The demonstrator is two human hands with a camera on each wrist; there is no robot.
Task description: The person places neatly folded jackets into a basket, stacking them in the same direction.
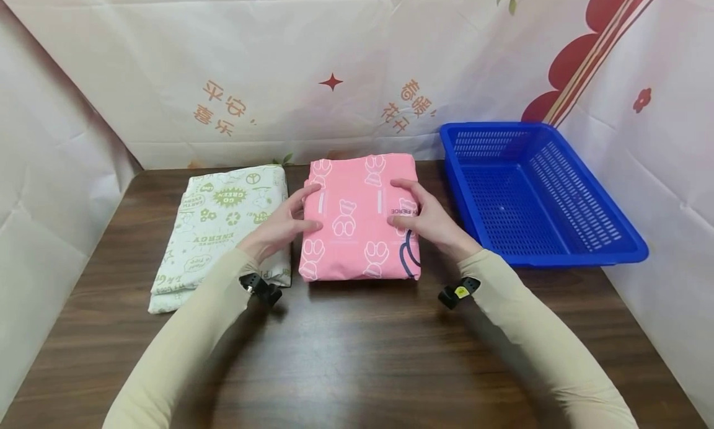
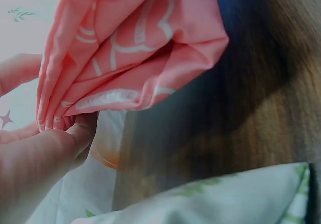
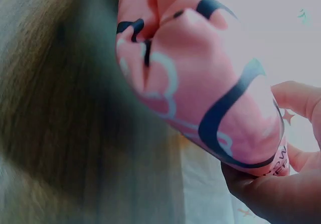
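Beige sleeves (image 1: 181,336) reach in from the near side, and it's left hand (image 1: 279,226) and right hand (image 1: 434,221) gripping the folded pink cloth (image 1: 348,230) between them, left of the blue perforated basket (image 1: 563,258), right hand nearer it.

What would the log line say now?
left hand: grips folded pink cloth | right hand: grips it too | blue basket: at right

A brown table (image 1: 346,354) bears a folded white cloth (image 1: 217,230) and blue basket (image 1: 574,259).
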